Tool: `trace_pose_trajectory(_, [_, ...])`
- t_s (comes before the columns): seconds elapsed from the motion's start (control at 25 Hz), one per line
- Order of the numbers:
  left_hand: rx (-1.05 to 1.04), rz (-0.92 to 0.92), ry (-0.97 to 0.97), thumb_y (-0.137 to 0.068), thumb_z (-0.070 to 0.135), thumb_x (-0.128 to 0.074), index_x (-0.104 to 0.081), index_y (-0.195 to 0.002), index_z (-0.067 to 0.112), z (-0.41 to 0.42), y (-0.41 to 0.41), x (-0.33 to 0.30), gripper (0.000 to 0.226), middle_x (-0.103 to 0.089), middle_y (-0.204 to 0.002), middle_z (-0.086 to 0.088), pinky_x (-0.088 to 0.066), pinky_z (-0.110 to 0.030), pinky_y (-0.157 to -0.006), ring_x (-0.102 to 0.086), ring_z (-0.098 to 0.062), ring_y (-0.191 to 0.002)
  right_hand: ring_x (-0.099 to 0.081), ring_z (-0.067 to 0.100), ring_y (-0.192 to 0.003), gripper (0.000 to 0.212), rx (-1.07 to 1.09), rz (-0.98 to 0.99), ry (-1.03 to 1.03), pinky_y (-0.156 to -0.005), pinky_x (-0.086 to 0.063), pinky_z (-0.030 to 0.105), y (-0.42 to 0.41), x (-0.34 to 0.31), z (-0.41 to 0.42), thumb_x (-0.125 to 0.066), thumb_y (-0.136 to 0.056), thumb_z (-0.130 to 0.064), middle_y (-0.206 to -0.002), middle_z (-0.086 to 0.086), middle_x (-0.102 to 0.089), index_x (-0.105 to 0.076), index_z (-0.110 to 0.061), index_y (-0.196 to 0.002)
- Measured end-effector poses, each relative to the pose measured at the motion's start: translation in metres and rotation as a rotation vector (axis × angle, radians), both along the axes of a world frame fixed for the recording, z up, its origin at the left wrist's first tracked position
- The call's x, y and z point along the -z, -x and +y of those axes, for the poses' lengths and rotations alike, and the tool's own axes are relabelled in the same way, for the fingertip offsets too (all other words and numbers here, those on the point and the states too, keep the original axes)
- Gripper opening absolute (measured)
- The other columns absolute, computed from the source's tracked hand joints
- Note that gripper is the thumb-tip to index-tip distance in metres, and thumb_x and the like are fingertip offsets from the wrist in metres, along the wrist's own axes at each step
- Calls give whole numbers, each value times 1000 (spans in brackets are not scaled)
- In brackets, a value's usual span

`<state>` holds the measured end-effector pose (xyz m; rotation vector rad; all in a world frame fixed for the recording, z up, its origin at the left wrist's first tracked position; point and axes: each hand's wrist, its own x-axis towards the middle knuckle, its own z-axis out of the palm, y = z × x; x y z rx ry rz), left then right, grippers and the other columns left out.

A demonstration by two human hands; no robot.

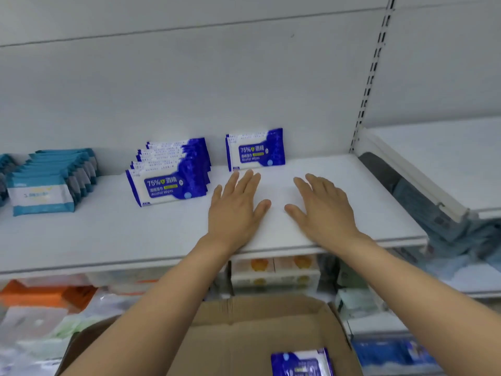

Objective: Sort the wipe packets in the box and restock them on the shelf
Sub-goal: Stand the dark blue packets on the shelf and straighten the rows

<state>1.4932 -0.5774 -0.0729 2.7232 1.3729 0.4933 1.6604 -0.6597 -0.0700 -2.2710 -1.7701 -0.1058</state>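
Below in the box (260,329) lies one packet (302,362); both flat, empty hands, left hand (236,207) and right hand (322,210), rest before upright shelf packets (256,149).

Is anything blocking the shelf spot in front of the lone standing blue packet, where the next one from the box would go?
Only the hands: left hand and right hand lie flat there before the standing packet.

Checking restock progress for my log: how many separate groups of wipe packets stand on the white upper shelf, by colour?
Teal-and-white wipe packet groups: 2 (one is cut off by the left edge)
Dark-blue-and-white alcohol wipe packet groups: 2 (a long row and a short one behind it, to the right)
Total: 4
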Motion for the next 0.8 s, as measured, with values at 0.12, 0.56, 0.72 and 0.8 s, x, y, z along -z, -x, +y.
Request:
trace_pose_trajectory(0.12, [34, -23, -41, -100, 52, -32, -24, -152, 28, -57, 25, 7, 58, -27, -159, 6, -8, -44, -121, -10, -16, -149, -28, 24, -141, 56, -17, 21, -112, -113, -21, 40, 14, 12, -50, -38, -98, -49, -155, 4, -31, -35, -22, -147])
trace_pose_trajectory(0.56, [185, -144, 254, -92, 29, -56, -59, -124, 22, -177, 86, 162, 33, -62, -118, 5, -43, -37, -88, -57, -18, -109, -56, 23, -102, 23, -121, 271, -192, -80, -48, 39, 62, 170, -191, -62, -86, -13, -108, 1, -63, -68, -14, -107])
trace_pose_trajectory(0.72, [108, -27, 592, -92, 26, -57, -52, -134, 19, -178, 78, 246, 43, -54, -132, -2, -42, -39, -101, -50, -21, -122, -51, 23, -116, 39, -54, 347, 520, -91, -46, 35, 59, 247, -215, -59, -90, -23, -130, 0, -51, -54, -22, -128])
trace_pose_trajectory(0.8, [103, -15, 632, -92, 25, -59, -49, -136, 15, -174, 65, 274, 46, -51, -135, -5, -39, -36, -104, -47, -24, -124, -46, 23, -123, 49, -75, 295, 757, -97, -45, 36, 61, 269, -224, -61, -87, -26, -137, 2, -45, -48, -21, -133])
